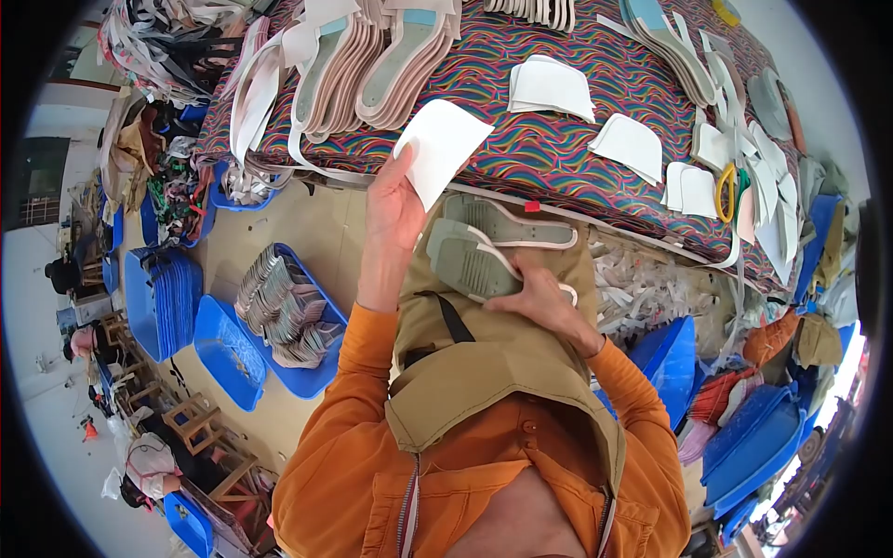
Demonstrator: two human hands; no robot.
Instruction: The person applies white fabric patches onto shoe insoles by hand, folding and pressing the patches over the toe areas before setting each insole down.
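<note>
- Left hand [395, 200]: raised at the near edge of the tabletop [549, 153]; partly closed, thumb over the face of the white piece [448, 149], gripping one side.
- White piece: single flat panel, tilted, in front of the near edge.
- Right hand [544, 296]: low over the lap; half closed, thumb and fingers around the narrower part of the front insole [473, 260].
- Front insole: grey-green with pale rim, partly overlapping the rear insole [512, 223]; both on the brown apron [558, 242], just off the near edge.
- Tabletop, near edge, centre to right: three piles of white pieces [551, 86], then yellow-handled scissors [726, 193] towards the near right corner.
- Tabletop, left of centre: two insole stacks [405, 70], side by side.
- Tabletop, right part of far edge: another insole stack [665, 46].
- Floor, left: blue crate [321, 367] with striped bundles [288, 307].
</note>
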